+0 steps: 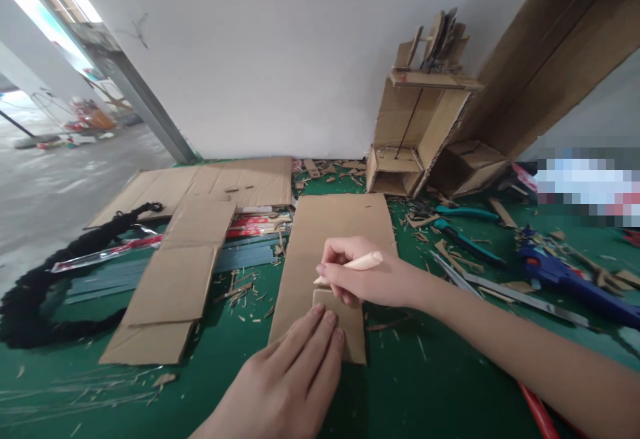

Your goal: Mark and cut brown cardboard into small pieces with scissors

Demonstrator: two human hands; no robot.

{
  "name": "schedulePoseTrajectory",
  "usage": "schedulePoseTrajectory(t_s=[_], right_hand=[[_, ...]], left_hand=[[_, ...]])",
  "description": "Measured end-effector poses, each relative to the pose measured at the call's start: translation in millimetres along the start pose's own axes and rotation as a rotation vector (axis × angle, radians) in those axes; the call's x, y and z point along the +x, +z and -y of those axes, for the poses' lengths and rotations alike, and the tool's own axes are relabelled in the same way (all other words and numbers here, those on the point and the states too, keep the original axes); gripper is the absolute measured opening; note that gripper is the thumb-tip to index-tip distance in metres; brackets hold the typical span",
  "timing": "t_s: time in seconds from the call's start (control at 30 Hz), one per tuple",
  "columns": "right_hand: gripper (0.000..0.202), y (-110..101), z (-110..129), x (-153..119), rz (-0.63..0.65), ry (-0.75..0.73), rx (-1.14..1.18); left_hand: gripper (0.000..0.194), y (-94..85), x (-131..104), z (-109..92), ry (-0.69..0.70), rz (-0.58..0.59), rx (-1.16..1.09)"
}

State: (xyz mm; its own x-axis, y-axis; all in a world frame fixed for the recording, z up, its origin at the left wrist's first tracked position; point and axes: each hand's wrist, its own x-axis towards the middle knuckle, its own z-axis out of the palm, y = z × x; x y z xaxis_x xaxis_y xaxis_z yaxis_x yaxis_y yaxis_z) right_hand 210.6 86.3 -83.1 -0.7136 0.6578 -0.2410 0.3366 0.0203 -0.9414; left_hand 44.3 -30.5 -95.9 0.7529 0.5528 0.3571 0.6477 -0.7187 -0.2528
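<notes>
A light-coloured pen [364, 261] is held in my right hand [363, 272], its tip low at the top left edge of a small cardboard piece [351, 329]. That piece lies on a larger cardboard sheet [340, 219], which rests on the green table. My left hand [295, 372] lies flat with its fingers stretched out over the small piece's left part and the sheet, pressing on them and gripping nothing. The near end of the sheet is partly hidden by my left hand.
Left are stacked cardboard strips [175, 279], a black fuzzy coil [40, 285] and blue strips [250, 252]. Right lie teal-handled pliers [470, 242], scissors [530, 299] and a blue glue gun [575, 279]. A cardboard structure [425, 132] stands against the wall; scraps are scattered around.
</notes>
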Motion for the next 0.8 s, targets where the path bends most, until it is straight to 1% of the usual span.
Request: schedulePoseTrajectory(t_s=[0.1, 0.23, 0.43, 0.53, 0.67, 0.8], right_hand=[[0.022, -0.8, -2.1, 0.7, 0.013, -0.003, -0.008], [0.017, -0.8, -1.9, 1.3, 0.025, 0.007, -0.049], [0.018, -1.4, 1.9, 2.2, 0.037, -0.021, -0.125], [0.019, -3.9, 4.3, 1.5, 0.058, -0.028, -0.159], [0.015, -8.7, 6.4, -1.1, 0.058, -0.012, -0.194], [0.013, -16.0, 5.2, -7.6, 0.05, 0.034, -0.241]], left_hand=[[0.038, -3.6, 1.5, 2.0, 0.013, 0.016, -0.001], [0.038, -2.4, 0.5, 1.7, 0.006, 0.021, 0.0], [0.037, -1.4, 0.1, 1.6, 0.002, 0.003, 0.019], [0.036, 2.7, -1.8, -2.5, -0.038, -0.021, 0.031], [0.033, 8.9, -3.6, -9.1, -0.111, -0.061, 0.026], [0.034, 7.8, -1.7, -8.2, -0.105, -0.05, 0.037]])
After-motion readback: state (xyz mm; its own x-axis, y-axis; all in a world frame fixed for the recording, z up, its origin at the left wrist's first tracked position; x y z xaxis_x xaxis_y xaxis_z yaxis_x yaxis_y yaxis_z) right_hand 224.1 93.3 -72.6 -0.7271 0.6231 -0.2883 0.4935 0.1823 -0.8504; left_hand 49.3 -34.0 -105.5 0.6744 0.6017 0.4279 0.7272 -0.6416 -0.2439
